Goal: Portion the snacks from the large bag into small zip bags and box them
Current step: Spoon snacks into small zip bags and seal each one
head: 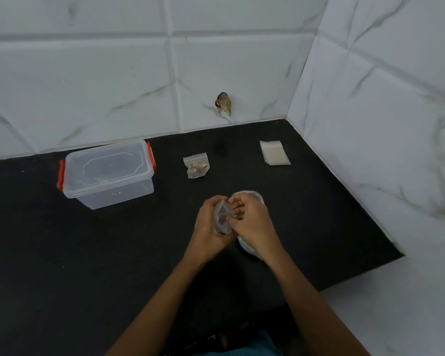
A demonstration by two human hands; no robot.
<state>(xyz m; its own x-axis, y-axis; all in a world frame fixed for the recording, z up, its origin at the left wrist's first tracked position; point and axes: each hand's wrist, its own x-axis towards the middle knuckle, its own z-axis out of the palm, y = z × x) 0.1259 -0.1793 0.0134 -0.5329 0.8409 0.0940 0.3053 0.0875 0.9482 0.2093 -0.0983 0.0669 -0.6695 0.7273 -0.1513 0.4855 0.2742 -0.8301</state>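
My left hand (208, 222) holds a small clear zip bag (222, 219) upright with its mouth open; a few brown snack pieces show inside. My right hand (249, 220) is cupped at the bag's mouth, fingers bent over it, touching its edge. Under my right hand lies the large clear snack bag (252, 197), mostly hidden. A filled small zip bag (196, 165) with brown snacks lies on the counter beyond my hands. A clear plastic box (108, 176) with red latches and its lid on stands to the left.
A stack of empty small zip bags (275, 152) lies at the back right of the black counter (88, 253). White marble-look tiled walls close the back and right sides. A hole in the wall tile (224, 103) is above the counter.
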